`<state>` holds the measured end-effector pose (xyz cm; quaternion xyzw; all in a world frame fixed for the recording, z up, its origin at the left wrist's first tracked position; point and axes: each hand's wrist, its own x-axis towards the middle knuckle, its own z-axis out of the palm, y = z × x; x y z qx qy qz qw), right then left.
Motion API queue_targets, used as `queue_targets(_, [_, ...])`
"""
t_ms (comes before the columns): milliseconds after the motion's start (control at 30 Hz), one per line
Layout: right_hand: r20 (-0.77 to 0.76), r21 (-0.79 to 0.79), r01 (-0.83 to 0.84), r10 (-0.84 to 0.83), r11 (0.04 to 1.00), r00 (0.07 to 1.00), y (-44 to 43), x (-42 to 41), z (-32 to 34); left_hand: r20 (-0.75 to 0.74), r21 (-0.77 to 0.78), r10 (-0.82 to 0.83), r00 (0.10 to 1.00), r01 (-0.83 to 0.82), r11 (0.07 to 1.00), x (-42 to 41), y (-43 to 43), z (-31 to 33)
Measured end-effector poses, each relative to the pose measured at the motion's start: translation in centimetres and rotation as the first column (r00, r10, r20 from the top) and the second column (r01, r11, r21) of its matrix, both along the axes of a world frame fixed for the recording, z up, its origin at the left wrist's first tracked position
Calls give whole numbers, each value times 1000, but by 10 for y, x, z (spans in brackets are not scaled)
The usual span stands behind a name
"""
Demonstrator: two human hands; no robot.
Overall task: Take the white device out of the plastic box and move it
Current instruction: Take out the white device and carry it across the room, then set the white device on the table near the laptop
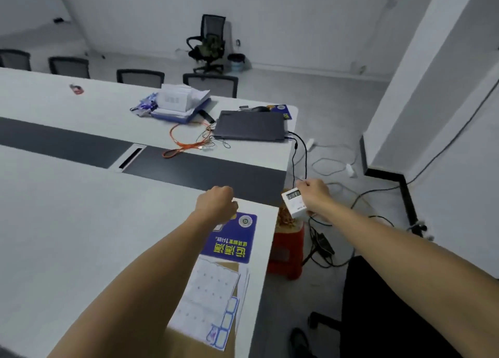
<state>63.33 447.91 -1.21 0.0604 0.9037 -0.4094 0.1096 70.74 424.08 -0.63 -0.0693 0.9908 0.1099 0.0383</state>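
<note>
My right hand (314, 195) grips a small white device (293, 202) with a dark display on its face. It holds the device in the air past the right edge of the white table (67, 222), above a red bin (287, 252). My left hand (216, 203) is curled into a fist over the table near its right edge, at the top of a blue printed envelope (233, 241). Nothing shows in that fist. No plastic box is visible in this view.
White sheets and a brown envelope (213, 303) lie by the table edge. Farther off are a closed laptop (249, 125), orange cables (189, 139) and a paper stack (181, 101). Cables and power strips (332, 166) cover the floor at right. Office chairs line the far side.
</note>
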Motion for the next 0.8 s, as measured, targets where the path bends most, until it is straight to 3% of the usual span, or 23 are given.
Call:
queue_targets(200, [64,-4,-258,258,966,964,-81,-64,-24,48,-10,252,967,-252,968,-15,-46,-13])
queue_targets(467, [119,-85,-530,536,844,836,-156,-144,-12,55,-28,548,835,-547,837,-30,-62,-13])
queue_targets(800, [133,-154,-710,726,688,675,-241,-125,2,55,-33,729,683,-728,685,7,-100,2])
